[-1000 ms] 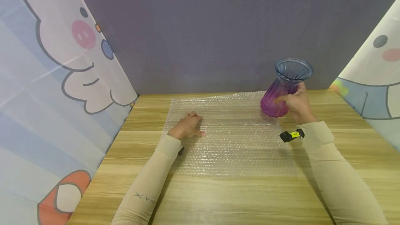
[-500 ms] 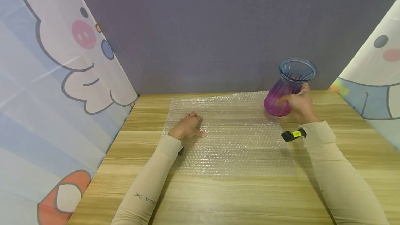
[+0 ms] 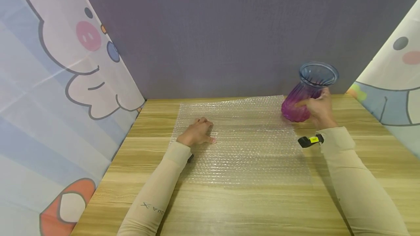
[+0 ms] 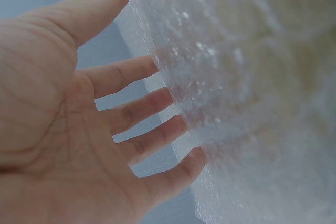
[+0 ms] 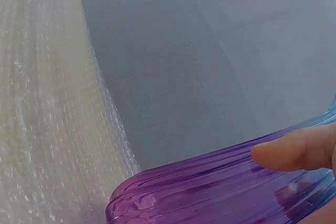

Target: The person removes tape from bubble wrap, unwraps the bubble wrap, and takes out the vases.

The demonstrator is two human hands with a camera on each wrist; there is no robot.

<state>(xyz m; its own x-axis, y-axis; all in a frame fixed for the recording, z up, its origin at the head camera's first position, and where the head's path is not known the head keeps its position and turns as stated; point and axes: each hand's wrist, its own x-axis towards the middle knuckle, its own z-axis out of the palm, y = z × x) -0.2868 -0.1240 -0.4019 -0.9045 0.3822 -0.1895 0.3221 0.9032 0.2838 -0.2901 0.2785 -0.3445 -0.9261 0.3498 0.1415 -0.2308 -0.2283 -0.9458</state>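
A ribbed glass vase (image 3: 296, 103), purple at the base and blue at its flared rim, leans slightly right at the far right of the table. My right hand (image 3: 321, 108) grips its side; the thumb (image 5: 294, 150) lies along the ribbed glass in the right wrist view. Whether the vase's base touches the surface, I cannot tell. A sheet of clear bubble wrap (image 3: 242, 145) lies flat on the table. On its left part rests my left hand (image 3: 197, 132), fingers spread. The left wrist view shows those fingertips (image 4: 194, 158) touching the bubble wrap (image 4: 262, 114).
The wood-grain table (image 3: 249, 210) meets a grey wall panel (image 3: 216, 39) at the back. Cartoon-printed curtains (image 3: 65, 94) hang on the left side, and a similar one (image 3: 403, 68) on the right. A black wrist strap (image 3: 310, 141) sits at the right cuff.
My right hand has carried the vase a little to the right, toward the right edge of the bubble wrap. The left hand and the sheet have stayed put.
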